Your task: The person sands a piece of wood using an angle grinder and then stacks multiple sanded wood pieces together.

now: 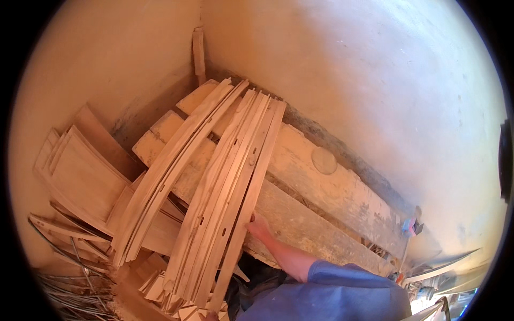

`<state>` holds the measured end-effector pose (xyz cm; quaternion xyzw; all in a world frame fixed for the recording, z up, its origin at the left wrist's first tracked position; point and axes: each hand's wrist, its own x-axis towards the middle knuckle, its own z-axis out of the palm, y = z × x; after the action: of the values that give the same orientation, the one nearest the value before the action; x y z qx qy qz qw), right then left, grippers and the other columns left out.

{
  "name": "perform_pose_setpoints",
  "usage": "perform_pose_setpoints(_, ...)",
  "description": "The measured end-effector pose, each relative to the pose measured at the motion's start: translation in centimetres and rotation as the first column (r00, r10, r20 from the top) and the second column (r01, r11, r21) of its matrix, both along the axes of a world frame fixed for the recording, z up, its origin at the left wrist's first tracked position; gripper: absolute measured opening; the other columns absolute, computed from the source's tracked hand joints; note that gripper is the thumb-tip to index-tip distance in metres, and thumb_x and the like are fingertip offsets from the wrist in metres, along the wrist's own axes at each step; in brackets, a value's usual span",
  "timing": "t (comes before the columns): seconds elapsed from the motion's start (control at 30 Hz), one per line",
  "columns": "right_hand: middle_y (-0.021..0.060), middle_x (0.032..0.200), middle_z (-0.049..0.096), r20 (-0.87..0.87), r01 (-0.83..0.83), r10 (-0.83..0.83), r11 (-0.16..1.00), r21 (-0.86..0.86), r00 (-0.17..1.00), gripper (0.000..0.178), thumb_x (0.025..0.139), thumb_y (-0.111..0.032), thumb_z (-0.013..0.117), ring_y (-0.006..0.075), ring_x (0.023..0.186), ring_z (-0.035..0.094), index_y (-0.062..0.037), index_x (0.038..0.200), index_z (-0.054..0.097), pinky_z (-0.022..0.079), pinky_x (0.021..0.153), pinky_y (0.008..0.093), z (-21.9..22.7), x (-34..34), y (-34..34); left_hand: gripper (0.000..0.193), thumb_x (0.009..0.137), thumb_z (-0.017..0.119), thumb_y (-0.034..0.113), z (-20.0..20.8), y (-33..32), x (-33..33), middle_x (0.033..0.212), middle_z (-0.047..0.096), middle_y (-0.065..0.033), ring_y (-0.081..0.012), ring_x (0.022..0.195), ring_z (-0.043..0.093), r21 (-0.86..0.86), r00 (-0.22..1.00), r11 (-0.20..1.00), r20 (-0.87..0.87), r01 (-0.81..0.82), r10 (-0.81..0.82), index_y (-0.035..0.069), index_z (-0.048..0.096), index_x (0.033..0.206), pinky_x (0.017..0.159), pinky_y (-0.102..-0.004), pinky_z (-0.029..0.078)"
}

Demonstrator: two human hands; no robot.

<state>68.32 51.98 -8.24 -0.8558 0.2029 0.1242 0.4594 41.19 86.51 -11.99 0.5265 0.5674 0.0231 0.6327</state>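
A long, pale wooden strip lies at the right side of a row of similar strips. My right hand is closed on its right edge, about midway along it. At the strip's near end, my left hand shows only in part at the lower rim of the view, its fingers closed against the wood. Beside that strip rest several more wooden strips, some with small slots cut in them. Farther left is another bundle of strips, slightly apart from the row.
Beneath the strips run thick, worn planks along the wall. Thin wooden panels lean at the left, above a tangle of dark cables. One short board stands in the corner. Tools and clutter lie at the lower right.
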Motion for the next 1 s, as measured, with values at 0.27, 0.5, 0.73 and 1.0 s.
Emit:
perform_pose_setpoints(0.27,0.0151,0.121,0.068,0.114,-0.108,0.078,0.952,0.287,0.990,0.053,0.092,-0.024,0.063,0.0317,0.110,0.065,-0.0122,0.142,0.053,0.052,0.093,0.0418,-12.1,-3.0,-1.6,0.058,0.093,0.057,0.006,0.1,-1.6,-6.1,0.134,0.060,-0.0150,-0.0313,0.113,0.064,-0.163,0.992,0.983,0.113,0.081,-0.063,0.008,0.043,0.149,0.086,-0.0421,0.059)
perform_pose_setpoints(0.5,0.0066,0.088,0.067,-0.399,-0.026,0.188,0.925,0.379,0.898,0.032,0.091,-0.022,0.064,0.0242,0.082,0.065,-0.0051,0.118,0.063,0.052,0.071,0.0380,-8.4,-4.5,3.0,0.078,0.087,0.053,-0.004,3.2,-0.4,-6.7,0.137,0.059,-0.0212,-0.0188,0.092,0.060,-0.109,0.998,0.993,-0.034,0.042,-0.046,0.005,0.027,0.160,0.073,-0.0308,0.052)
perform_pose_setpoints(0.73,0.0140,0.119,0.059,-0.571,0.407,-0.106,0.806,0.430,0.814,0.040,0.094,-0.017,0.062,0.0312,0.103,0.060,-0.0050,0.132,0.053,0.053,0.089,0.0513,-4.8,-7.2,9.5,0.083,0.080,0.065,0.003,1.8,0.2,-7.0,0.135,0.062,-0.0274,-0.0323,0.121,0.063,0.159,0.852,0.851,-0.265,0.501,-0.452,-0.004,0.032,0.155,0.096,-0.0347,0.052)
perform_pose_setpoints(1.0,0.0141,0.122,0.062,-0.480,0.475,-0.203,0.680,0.558,0.854,0.038,0.099,-0.012,0.060,0.0310,0.108,0.063,-0.0017,0.135,0.052,0.057,0.088,0.0484,-5.4,-13.1,6.0,0.069,0.084,0.072,0.015,1.5,3.2,-2.0,0.105,0.065,-0.0121,-0.0260,0.090,0.065,-0.225,0.998,0.972,-0.041,-0.063,0.055,-0.001,0.045,0.146,0.076,-0.0427,0.053)
